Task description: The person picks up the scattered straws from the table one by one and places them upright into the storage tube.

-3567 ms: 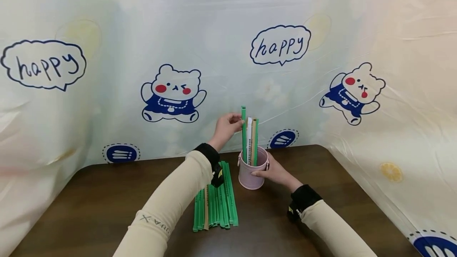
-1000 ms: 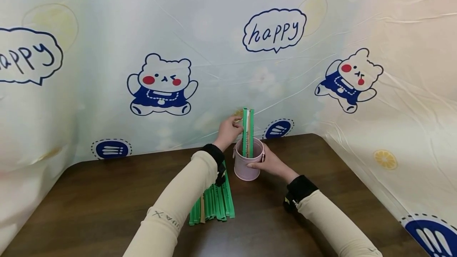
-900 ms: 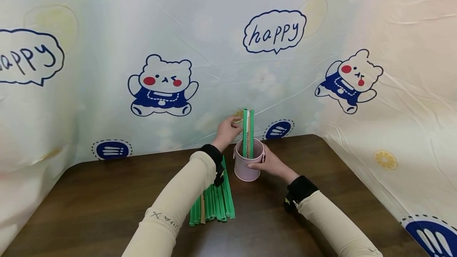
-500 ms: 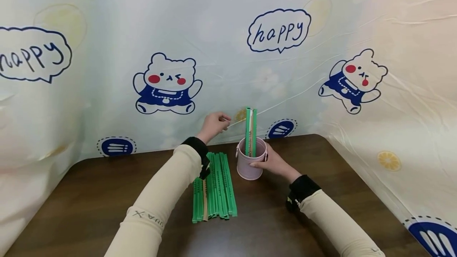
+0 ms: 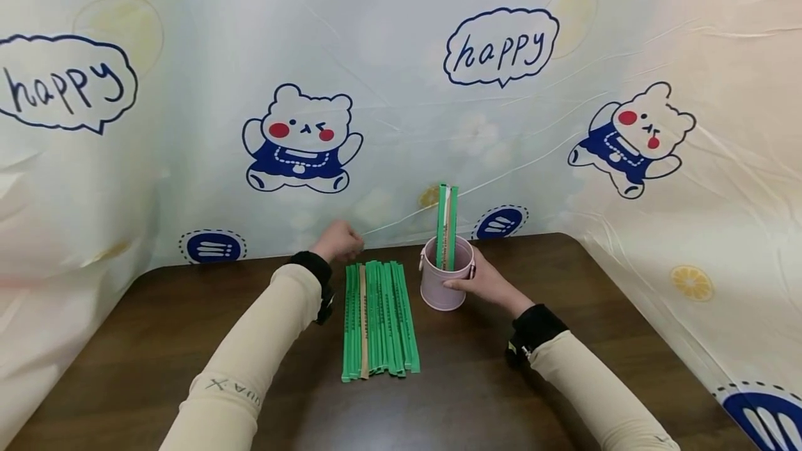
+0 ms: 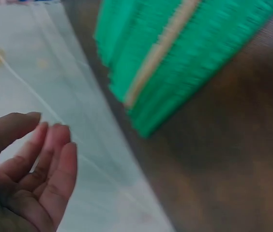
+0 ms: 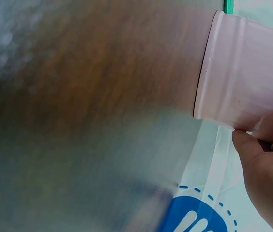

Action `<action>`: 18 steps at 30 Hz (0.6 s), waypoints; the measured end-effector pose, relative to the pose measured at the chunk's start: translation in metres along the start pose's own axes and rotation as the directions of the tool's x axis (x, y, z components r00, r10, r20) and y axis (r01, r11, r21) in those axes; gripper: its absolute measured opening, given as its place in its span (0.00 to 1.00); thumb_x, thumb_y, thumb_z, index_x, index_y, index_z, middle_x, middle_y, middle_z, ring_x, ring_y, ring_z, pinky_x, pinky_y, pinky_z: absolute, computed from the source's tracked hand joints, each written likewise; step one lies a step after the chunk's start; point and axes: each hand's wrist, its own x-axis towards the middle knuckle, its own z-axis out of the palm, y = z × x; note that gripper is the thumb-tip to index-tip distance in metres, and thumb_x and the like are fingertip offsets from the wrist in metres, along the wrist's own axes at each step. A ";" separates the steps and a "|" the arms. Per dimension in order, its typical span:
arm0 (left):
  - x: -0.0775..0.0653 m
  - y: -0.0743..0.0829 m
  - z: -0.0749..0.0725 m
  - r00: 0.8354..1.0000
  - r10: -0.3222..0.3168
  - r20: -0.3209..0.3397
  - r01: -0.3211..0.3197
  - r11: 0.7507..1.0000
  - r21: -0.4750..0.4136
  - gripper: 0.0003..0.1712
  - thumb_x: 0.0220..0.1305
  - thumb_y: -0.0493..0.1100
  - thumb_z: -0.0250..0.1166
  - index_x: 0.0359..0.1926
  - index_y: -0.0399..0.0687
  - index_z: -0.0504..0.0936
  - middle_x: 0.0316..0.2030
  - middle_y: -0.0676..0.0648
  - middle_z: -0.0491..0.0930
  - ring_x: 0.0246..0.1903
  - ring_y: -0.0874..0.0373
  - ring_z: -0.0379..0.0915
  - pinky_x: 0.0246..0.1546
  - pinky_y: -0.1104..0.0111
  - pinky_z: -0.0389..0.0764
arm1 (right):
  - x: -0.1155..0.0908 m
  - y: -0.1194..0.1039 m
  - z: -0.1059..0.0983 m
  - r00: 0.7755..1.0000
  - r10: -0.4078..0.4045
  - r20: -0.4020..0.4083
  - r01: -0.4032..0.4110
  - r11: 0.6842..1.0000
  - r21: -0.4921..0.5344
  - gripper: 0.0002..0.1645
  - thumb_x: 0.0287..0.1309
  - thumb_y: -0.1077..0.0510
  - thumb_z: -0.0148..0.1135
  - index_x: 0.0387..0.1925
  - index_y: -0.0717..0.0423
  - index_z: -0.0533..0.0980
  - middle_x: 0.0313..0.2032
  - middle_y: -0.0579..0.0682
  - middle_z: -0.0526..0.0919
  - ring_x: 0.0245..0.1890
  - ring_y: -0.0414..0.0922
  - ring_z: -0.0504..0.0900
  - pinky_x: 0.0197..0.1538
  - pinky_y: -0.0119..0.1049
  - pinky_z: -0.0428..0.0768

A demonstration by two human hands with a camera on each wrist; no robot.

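My right hand point(image 5: 491, 280) grips the right side of a small pink bucket point(image 5: 441, 292), thumb across its front. In the right wrist view, the thumb point(image 7: 247, 145) lies against the bucket wall point(image 7: 248, 72). Several long thin sticks point(image 5: 452, 228), green, white and tan, stand upright in the bucket. My left hand point(image 5: 338, 241) is near the table's back edge, just beyond the top left of a row of flat green sticks point(image 5: 391, 319). In the left wrist view, the fingers point(image 6: 61, 169) are loosely bent with nothing between them and the thumb.
One tan stick point(image 5: 364, 326) lies among the green ones in the row, left of the bucket. The brown wooden table point(image 5: 476, 388) ends at the back against a pale printed curtain point(image 5: 401, 124), which also hangs along the right side.
My left hand, which earlier pinched a green stick over the bucket, has let go and moved left and down toward the row. That stick now stands in the bucket. The right hand keeps its grip.
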 end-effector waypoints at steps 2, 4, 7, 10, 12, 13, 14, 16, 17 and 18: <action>-0.001 -0.014 0.004 0.998 -0.065 -0.002 0.065 0.998 0.004 0.11 0.67 0.33 0.60 0.32 0.28 0.85 0.23 0.43 0.83 0.26 0.51 0.81 0.31 0.67 0.83 | -0.001 0.000 0.000 1.000 0.005 -0.001 -0.005 1.000 -0.001 0.58 0.60 0.58 0.74 0.79 0.58 0.47 0.72 0.65 0.64 0.71 0.63 0.68 0.74 0.63 0.69; -0.005 -0.026 0.011 0.993 -0.115 -0.016 0.115 0.993 -0.008 0.11 0.66 0.32 0.60 0.30 0.28 0.85 0.21 0.43 0.82 0.27 0.47 0.82 0.32 0.63 0.86 | -0.001 0.001 0.000 1.000 0.010 -0.002 -0.010 1.000 -0.004 0.58 0.60 0.58 0.74 0.79 0.58 0.47 0.72 0.66 0.63 0.71 0.63 0.68 0.73 0.64 0.69; -0.011 -0.036 0.020 0.984 -0.174 -0.034 0.173 0.985 -0.020 0.09 0.65 0.31 0.61 0.34 0.27 0.84 0.23 0.41 0.82 0.30 0.44 0.84 0.36 0.59 0.88 | -0.003 0.001 0.000 1.000 0.018 -0.004 -0.018 1.000 -0.003 0.58 0.60 0.58 0.74 0.79 0.59 0.46 0.72 0.66 0.63 0.71 0.64 0.67 0.73 0.64 0.69; -0.014 -0.042 0.026 0.978 -0.205 -0.038 0.204 0.979 -0.017 0.09 0.65 0.31 0.61 0.38 0.25 0.84 0.25 0.40 0.82 0.28 0.46 0.84 0.35 0.59 0.89 | -0.004 0.000 -0.001 1.000 0.027 -0.002 -0.027 1.000 0.000 0.58 0.60 0.57 0.74 0.79 0.59 0.46 0.72 0.66 0.62 0.71 0.64 0.67 0.73 0.64 0.69; -0.012 -0.045 0.029 0.975 -0.218 -0.043 0.218 0.976 -0.020 0.08 0.64 0.31 0.62 0.37 0.25 0.83 0.24 0.41 0.81 0.24 0.51 0.82 0.31 0.64 0.87 | -0.003 0.000 -0.001 1.000 0.029 0.000 -0.029 1.000 -0.002 0.58 0.60 0.57 0.74 0.79 0.60 0.46 0.72 0.67 0.62 0.71 0.64 0.67 0.73 0.64 0.69; -0.012 -0.046 0.030 0.974 -0.223 -0.047 0.222 0.975 -0.025 0.08 0.64 0.30 0.62 0.37 0.25 0.83 0.23 0.41 0.80 0.22 0.53 0.81 0.28 0.66 0.86 | -0.003 0.000 -0.001 1.000 0.030 0.000 -0.030 1.000 -0.002 0.58 0.60 0.56 0.74 0.79 0.59 0.46 0.73 0.67 0.62 0.71 0.64 0.67 0.73 0.64 0.69; -0.011 -0.046 0.032 0.973 -0.227 -0.050 0.226 0.974 -0.029 0.07 0.63 0.30 0.62 0.36 0.25 0.83 0.22 0.42 0.80 0.20 0.55 0.80 0.26 0.68 0.85 | -0.002 0.000 -0.001 1.000 0.031 0.000 -0.031 1.000 -0.003 0.58 0.60 0.57 0.74 0.79 0.59 0.46 0.73 0.66 0.62 0.71 0.64 0.67 0.73 0.64 0.69; -0.010 -0.047 0.034 0.970 -0.235 -0.058 0.234 0.972 -0.032 0.06 0.63 0.30 0.61 0.34 0.26 0.82 0.20 0.43 0.78 0.17 0.59 0.76 0.21 0.71 0.81 | -0.001 0.001 -0.001 1.000 0.027 -0.002 -0.027 1.000 -0.002 0.58 0.60 0.57 0.74 0.79 0.59 0.47 0.72 0.66 0.62 0.71 0.63 0.67 0.74 0.64 0.69; -0.010 -0.047 0.035 0.968 -0.242 -0.061 0.240 0.970 -0.034 0.06 0.63 0.30 0.62 0.34 0.27 0.81 0.20 0.44 0.77 0.16 0.60 0.75 0.20 0.73 0.79 | 0.000 0.001 -0.001 1.000 0.024 -0.003 -0.024 1.000 -0.002 0.57 0.59 0.58 0.74 0.79 0.59 0.47 0.72 0.66 0.62 0.71 0.63 0.67 0.74 0.63 0.69; -0.010 -0.046 0.036 0.968 -0.242 -0.068 0.240 0.970 -0.034 0.06 0.62 0.30 0.61 0.33 0.27 0.81 0.18 0.44 0.77 0.15 0.61 0.74 0.19 0.73 0.78 | 0.001 0.001 -0.001 1.000 0.020 -0.002 -0.020 1.000 0.001 0.57 0.59 0.58 0.74 0.79 0.59 0.47 0.72 0.66 0.63 0.71 0.63 0.67 0.74 0.63 0.69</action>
